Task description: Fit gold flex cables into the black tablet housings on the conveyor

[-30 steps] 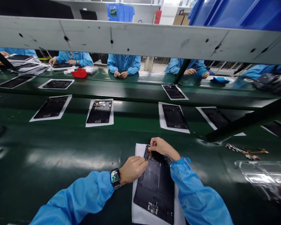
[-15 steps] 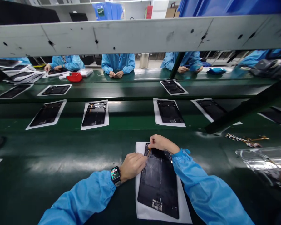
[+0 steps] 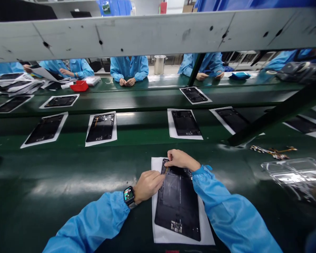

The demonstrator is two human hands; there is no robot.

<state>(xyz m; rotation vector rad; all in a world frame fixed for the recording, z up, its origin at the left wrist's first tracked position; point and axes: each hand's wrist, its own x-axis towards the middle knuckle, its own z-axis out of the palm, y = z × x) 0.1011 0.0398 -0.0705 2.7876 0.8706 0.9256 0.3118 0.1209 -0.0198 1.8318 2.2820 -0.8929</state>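
Black tablet housing point(image 3: 177, 205) lies flat on a white paper sheet point(image 3: 160, 235), directly in front of me on a green conveyor belt point(image 3: 68, 168), its long axis pointing away from me. A thin orange flex strip point(image 3: 166, 170) shows at its far left corner, mostly hidden by my hands. Right hand point(image 3: 180, 160) lies over the far edge, reaching the strip. Left hand point(image 3: 148, 186) is just beside it at the housing's left edge, a smartwatch point(image 3: 129, 194) on that wrist. The hands are close together, but I cannot tell whether either is pinching the strip or only resting on the housing. A small circuit board point(image 3: 176, 227) sits at the near end of the housing. To my right on the belt: a loose flex cable assembly point(image 3: 270, 151) and a clear plastic tray point(image 3: 292, 175). Farther off, more black housings point(image 3: 100, 128) lie on sheets. Beyond a grey steel beam point(image 3: 121, 35), a co-worker in a blue smock point(image 3: 129, 68) has both hands together at the belt edge, near a red tray point(image 3: 79, 86).
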